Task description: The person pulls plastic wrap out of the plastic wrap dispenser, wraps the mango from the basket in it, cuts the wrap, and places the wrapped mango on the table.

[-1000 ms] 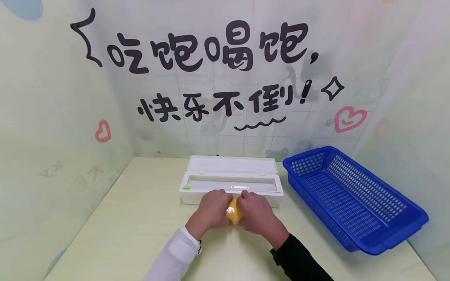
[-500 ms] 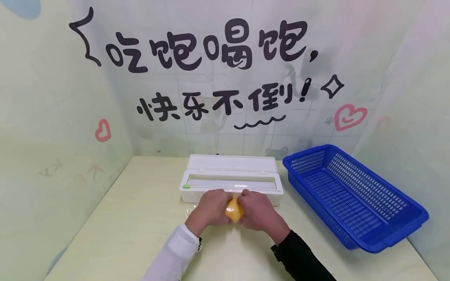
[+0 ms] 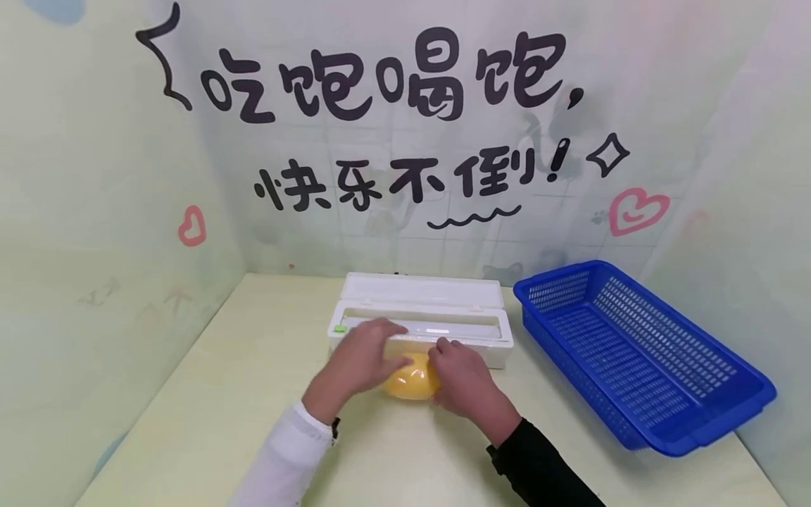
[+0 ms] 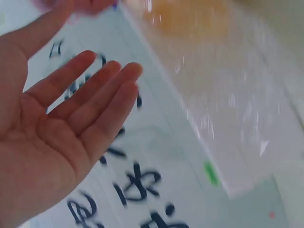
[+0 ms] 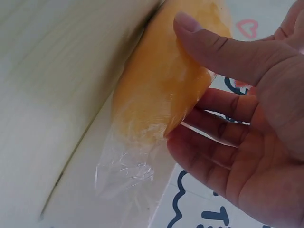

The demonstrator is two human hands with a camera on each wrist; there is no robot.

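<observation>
A rounded, oblong yellow-orange fruit (image 3: 410,384), mango-like in shape, lies in front of the white cling film dispenser (image 3: 431,292). Clear cling film (image 5: 126,173) covers it and trails wrinkled off one end in the right wrist view. My right hand (image 3: 465,380) holds the fruit's right end, thumb over the top and fingertips along the far underside. At the other side, my left hand (image 3: 357,355) hovers by the fruit with fingers spread and nothing in its grasp; the left wrist view shows its palm (image 4: 47,137) bare. The dispenser's lid stands raised at the back, baring the roll.
To the right, a blue perforated basket (image 3: 633,359) sits at an angle on the pale wooden table (image 3: 253,338). A green slider (image 3: 340,329) marks the dispenser's left end. Behind the table rises a printed backdrop (image 3: 393,243) with large black characters.
Both hands were gripping the fruit close together. Now my left hand has let go and moved left with fingers opened, exposing more of the fruit. My right hand stays on it.
</observation>
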